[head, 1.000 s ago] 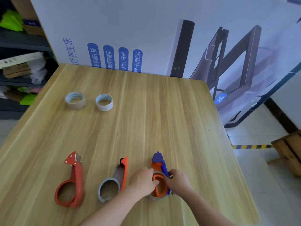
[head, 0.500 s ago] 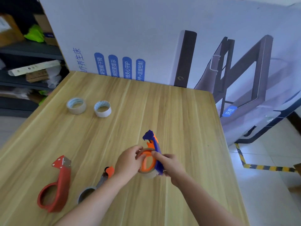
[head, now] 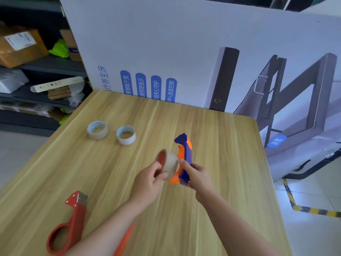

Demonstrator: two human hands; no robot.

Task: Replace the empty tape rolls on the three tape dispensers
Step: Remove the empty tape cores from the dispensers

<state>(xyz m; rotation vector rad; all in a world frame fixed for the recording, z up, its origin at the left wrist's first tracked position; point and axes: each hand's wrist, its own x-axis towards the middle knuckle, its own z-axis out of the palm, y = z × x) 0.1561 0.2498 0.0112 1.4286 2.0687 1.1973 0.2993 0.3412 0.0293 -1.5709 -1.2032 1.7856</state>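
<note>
The left hand (head: pixel 149 182) pinches a tape roll (head: pixel 167 164) between thumb and curled fingers, while the right hand (head: pixel 198 177) wraps closed around the lower handle of the blue-and-orange tape dispenser (head: pixel 185 156), holding it upright above the wooden table (head: pixel 221 145). The roll is a short cylinder with a pale, glossy, translucent outer band and a red-lined core. It sits against the dispenser's orange left face, and it is not clear whether it is seated on the hub. The dispenser is smooth moulded plastic, with a blue jagged head at the top and a curved orange flank. Well to its left and further from the person, two whitish tape rolls (head: pixel 97 130) (head: pixel 126 134) lie flat side by side, close but apart, their hollow cores facing up. Nearer the person and left of it lies a red tape dispenser (head: pixel 68 226) with a looped handle and a metal cutter plate. An orange sliver of another dispenser (head: pixel 123 241) shows beside the left forearm, mostly hidden. Behind it stands a large printed board (head: pixel 166 43).
</note>
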